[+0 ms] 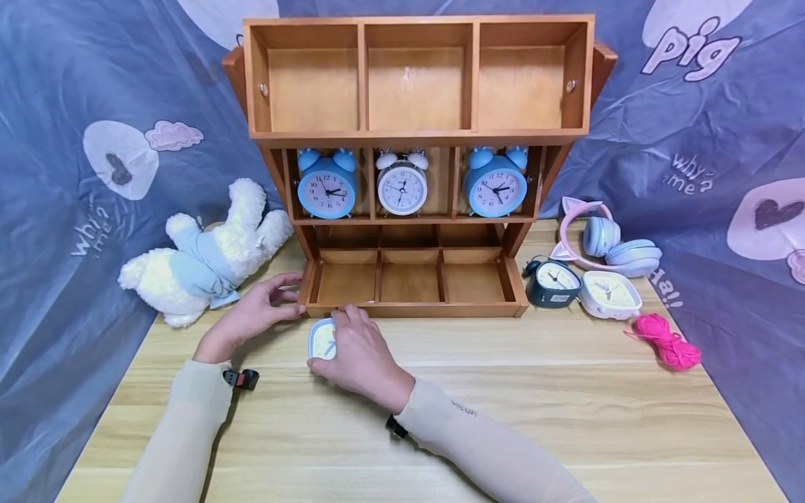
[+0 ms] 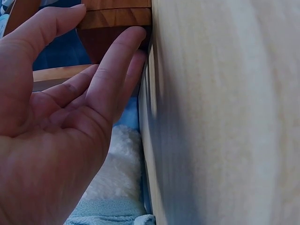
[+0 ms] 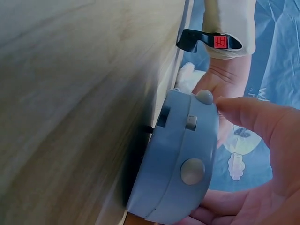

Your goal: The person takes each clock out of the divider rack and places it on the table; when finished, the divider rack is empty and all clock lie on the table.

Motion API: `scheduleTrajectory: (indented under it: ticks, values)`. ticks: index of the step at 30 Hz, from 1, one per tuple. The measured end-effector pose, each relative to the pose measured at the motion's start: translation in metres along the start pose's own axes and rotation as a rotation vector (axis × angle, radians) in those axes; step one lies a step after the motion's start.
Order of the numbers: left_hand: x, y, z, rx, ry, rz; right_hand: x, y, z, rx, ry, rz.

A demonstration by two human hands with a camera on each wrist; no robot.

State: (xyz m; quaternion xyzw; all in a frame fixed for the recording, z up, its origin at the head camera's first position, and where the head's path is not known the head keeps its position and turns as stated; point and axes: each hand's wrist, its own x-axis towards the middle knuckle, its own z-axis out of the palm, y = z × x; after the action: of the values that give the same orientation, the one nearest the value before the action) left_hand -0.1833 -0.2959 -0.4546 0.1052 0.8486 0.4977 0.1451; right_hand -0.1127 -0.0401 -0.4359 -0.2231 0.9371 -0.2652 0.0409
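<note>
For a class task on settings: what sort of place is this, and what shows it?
Likely a small indoor set, perhaps staged for filming: patterned cloth hangs behind and beside a table, on which a shelf holds clocks.

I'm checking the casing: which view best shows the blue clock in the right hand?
The right wrist view: the blue clock appears close up and side-on, two round studs plain. The head view shows its dial partly covered by the right hand; the left wrist view shows none of it.
</note>
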Motion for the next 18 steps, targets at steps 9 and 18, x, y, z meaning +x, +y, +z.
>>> scheduleTrajectory:
  ticks: [9,18]
  values:
    - [0.0,-0.001,-0.001,-0.006,-0.006,0.012,0.002,0.0,-0.019,0.134,0.005,0.03]
    - [0.0,-0.002,0.0,0.005,0.003,0.015,0.001,0.01,-0.042,0.282,-0.004,0.065]
